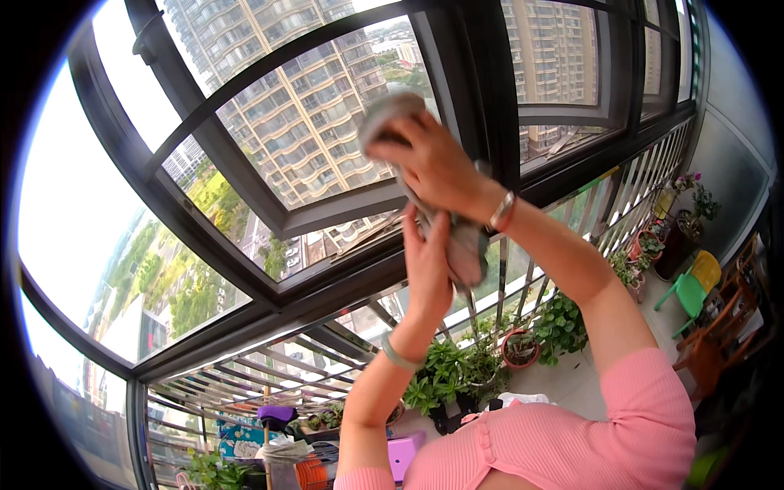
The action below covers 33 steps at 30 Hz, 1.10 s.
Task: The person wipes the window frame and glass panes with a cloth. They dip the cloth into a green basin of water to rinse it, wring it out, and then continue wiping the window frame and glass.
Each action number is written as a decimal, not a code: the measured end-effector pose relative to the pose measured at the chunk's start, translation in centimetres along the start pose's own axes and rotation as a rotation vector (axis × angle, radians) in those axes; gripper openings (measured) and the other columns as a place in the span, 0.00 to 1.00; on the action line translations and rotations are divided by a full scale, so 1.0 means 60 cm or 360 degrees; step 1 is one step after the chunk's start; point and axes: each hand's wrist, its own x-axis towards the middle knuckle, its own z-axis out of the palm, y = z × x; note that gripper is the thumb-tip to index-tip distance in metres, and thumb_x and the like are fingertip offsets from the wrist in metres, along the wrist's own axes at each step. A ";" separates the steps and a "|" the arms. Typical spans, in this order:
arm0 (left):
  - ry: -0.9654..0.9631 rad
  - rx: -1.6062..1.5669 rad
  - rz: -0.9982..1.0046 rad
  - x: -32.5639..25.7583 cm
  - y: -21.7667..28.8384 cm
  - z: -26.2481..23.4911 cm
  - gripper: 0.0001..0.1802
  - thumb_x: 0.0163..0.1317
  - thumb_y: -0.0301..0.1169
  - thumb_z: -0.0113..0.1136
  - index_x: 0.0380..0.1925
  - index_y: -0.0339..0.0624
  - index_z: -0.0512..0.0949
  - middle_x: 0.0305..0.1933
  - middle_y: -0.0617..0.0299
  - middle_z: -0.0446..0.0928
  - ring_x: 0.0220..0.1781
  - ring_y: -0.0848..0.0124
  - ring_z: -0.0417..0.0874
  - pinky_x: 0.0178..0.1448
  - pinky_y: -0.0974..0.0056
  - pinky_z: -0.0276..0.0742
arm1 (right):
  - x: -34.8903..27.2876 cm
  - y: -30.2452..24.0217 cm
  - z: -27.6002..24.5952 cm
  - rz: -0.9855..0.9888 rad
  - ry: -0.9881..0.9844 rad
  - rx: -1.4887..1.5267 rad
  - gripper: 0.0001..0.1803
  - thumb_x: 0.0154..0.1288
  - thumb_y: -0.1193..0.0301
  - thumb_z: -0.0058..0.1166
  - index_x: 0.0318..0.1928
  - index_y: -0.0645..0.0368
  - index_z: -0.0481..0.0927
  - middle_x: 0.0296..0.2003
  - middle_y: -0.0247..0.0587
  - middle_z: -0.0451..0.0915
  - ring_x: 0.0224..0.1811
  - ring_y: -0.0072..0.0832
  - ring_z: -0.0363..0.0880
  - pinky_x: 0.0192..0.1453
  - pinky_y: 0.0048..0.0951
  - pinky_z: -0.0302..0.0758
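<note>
A grey cloth [467, 255] is bunched up in front of the open window pane [314, 122]. My right hand [437, 167] is closed around its upper part, which is blurred by motion near the glass. Below it, my left hand [429, 265] is raised with thumb and fingers pointing up, pinching the hanging part of the cloth. A pale green bangle [400, 353] circles my left wrist. On my right wrist are a silver bracelet [501, 211] and a red band. Whether the cloth touches the glass, I cannot tell.
Dark window frames [359, 265] cross the view, with a metal railing [523, 286] beneath. Potted plants [449, 367] line the railing's foot. A green and yellow small chair [690, 286] and wooden chairs [723, 318] stand right. A purple stool [403, 453] is below.
</note>
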 end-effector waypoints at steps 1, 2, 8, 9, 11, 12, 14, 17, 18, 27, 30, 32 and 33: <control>0.0087 0.0022 -0.0184 -0.022 -0.032 -0.023 0.29 0.72 0.32 0.57 0.68 0.41 0.58 0.59 0.52 0.73 0.57 0.66 0.79 0.58 0.61 0.80 | -0.047 -0.010 0.013 0.0005 -0.0112 0.0096 0.17 0.59 0.79 0.56 0.46 0.47 0.86 0.51 0.35 0.76 0.56 0.45 0.73 0.62 0.40 0.76; 0.0156 0.0068 -0.0366 -0.045 -0.067 -0.040 0.27 0.72 0.31 0.57 0.67 0.42 0.60 0.58 0.54 0.73 0.56 0.67 0.79 0.57 0.61 0.80 | -0.101 -0.016 0.024 0.0062 -0.0309 0.0236 0.14 0.57 0.80 0.57 0.42 0.50 0.86 0.46 0.34 0.78 0.53 0.45 0.75 0.61 0.38 0.77; 0.0027 0.0048 -0.0381 -0.078 -0.031 -0.031 0.26 0.72 0.29 0.56 0.65 0.44 0.59 0.56 0.53 0.76 0.54 0.67 0.81 0.55 0.60 0.82 | -0.075 -0.027 -0.011 -0.0114 -0.0319 0.0348 0.15 0.60 0.81 0.55 0.46 0.54 0.85 0.49 0.39 0.82 0.58 0.42 0.75 0.67 0.38 0.73; -0.0025 0.0131 -0.0151 -0.057 -0.004 -0.027 0.27 0.73 0.29 0.55 0.67 0.44 0.58 0.57 0.51 0.75 0.55 0.66 0.82 0.55 0.62 0.82 | -0.030 -0.029 -0.007 -0.0188 -0.0088 0.0388 0.16 0.61 0.80 0.55 0.48 0.53 0.85 0.51 0.37 0.82 0.59 0.42 0.75 0.67 0.38 0.72; -0.0087 0.0062 0.0213 -0.013 0.052 -0.004 0.31 0.73 0.30 0.55 0.71 0.45 0.54 0.60 0.50 0.73 0.56 0.65 0.81 0.56 0.62 0.83 | 0.077 -0.027 -0.022 -0.0296 0.0283 0.0240 0.17 0.63 0.78 0.56 0.51 0.50 0.85 0.53 0.34 0.80 0.59 0.39 0.74 0.66 0.39 0.72; -0.0097 0.0111 0.0404 0.013 0.073 0.007 0.31 0.74 0.30 0.55 0.72 0.45 0.54 0.62 0.50 0.72 0.58 0.65 0.80 0.59 0.60 0.82 | 0.118 -0.022 -0.031 -0.0326 0.0415 0.0057 0.18 0.63 0.77 0.57 0.52 0.48 0.85 0.54 0.32 0.79 0.59 0.38 0.74 0.65 0.38 0.71; -0.0142 -0.0053 0.0531 0.046 0.098 0.012 0.30 0.74 0.30 0.54 0.71 0.45 0.55 0.64 0.51 0.70 0.60 0.63 0.78 0.61 0.60 0.79 | 0.156 -0.015 -0.019 -0.0289 0.0531 -0.0323 0.14 0.62 0.70 0.58 0.48 0.42 0.87 0.52 0.28 0.79 0.57 0.33 0.72 0.63 0.38 0.73; 0.0100 0.0026 0.0415 0.035 0.066 -0.009 0.29 0.73 0.31 0.56 0.69 0.45 0.56 0.63 0.51 0.71 0.60 0.64 0.78 0.61 0.61 0.78 | 0.104 -0.027 0.031 -0.0234 0.0292 -0.0192 0.13 0.60 0.72 0.59 0.44 0.40 0.88 0.49 0.32 0.78 0.59 0.38 0.71 0.58 0.35 0.79; 0.0194 0.0018 0.0278 0.010 0.043 -0.020 0.29 0.73 0.32 0.56 0.69 0.45 0.57 0.62 0.51 0.72 0.61 0.64 0.77 0.60 0.61 0.78 | 0.067 -0.036 0.042 -0.0236 0.0117 -0.0139 0.13 0.60 0.72 0.59 0.43 0.41 0.88 0.49 0.33 0.78 0.60 0.39 0.71 0.57 0.35 0.81; 0.0135 0.0060 -0.0145 -0.088 0.042 -0.060 0.28 0.73 0.29 0.55 0.67 0.44 0.55 0.59 0.51 0.73 0.55 0.65 0.81 0.54 0.62 0.83 | -0.009 -0.080 0.038 -0.0246 -0.0223 0.0405 0.15 0.62 0.79 0.55 0.47 0.51 0.85 0.48 0.34 0.83 0.51 0.39 0.78 0.57 0.35 0.81; 0.0065 0.0145 0.0411 -0.032 0.128 -0.045 0.29 0.73 0.27 0.53 0.70 0.40 0.56 0.62 0.52 0.73 0.56 0.68 0.80 0.58 0.63 0.80 | 0.134 -0.098 0.021 -0.0341 0.0486 0.0263 0.18 0.60 0.79 0.59 0.52 0.53 0.84 0.50 0.35 0.81 0.51 0.37 0.77 0.56 0.36 0.78; -0.0009 0.0076 0.0615 0.016 0.162 -0.030 0.26 0.74 0.30 0.55 0.68 0.41 0.60 0.59 0.53 0.75 0.57 0.66 0.81 0.57 0.61 0.81 | 0.202 -0.077 0.025 -0.0384 0.0633 0.0069 0.19 0.60 0.77 0.59 0.52 0.50 0.84 0.49 0.32 0.79 0.55 0.39 0.75 0.58 0.37 0.77; 0.0019 0.0067 0.0661 0.031 0.172 -0.038 0.27 0.73 0.30 0.55 0.68 0.40 0.60 0.59 0.53 0.75 0.57 0.66 0.81 0.57 0.62 0.81 | 0.213 -0.084 0.042 -0.0343 0.0578 -0.0032 0.18 0.59 0.77 0.59 0.51 0.50 0.84 0.49 0.32 0.79 0.57 0.39 0.74 0.58 0.37 0.77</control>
